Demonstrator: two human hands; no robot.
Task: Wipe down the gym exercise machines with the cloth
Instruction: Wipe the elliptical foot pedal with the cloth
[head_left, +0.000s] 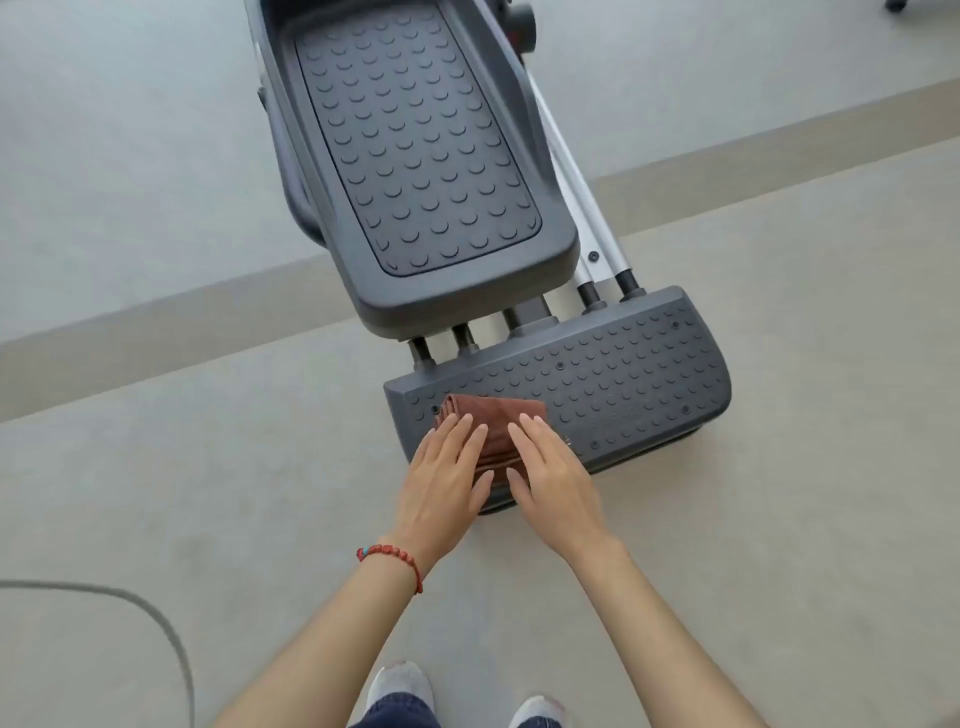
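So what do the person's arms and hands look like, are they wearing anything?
Both arms are bare, with no sleeves showing. The left hand has a bracelet of red beads at the wrist, with one blue-green bead near its end. The right hand wears nothing that I can see: no glove or watch.

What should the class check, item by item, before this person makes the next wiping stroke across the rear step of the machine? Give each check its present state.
1. Cloth lies on the rear step, at its left end: ok.
2. Left hand rests flat on the cloth, fingers straight: ok.
3. Right hand rests flat on the cloth, fingers straight: ok.
4. Cloth is folded into a pad, not bunched: ok.
5. Step surface to the right of the hands is free of objects: ok.
6. Cloth is damp or clean enough: cannot tell.
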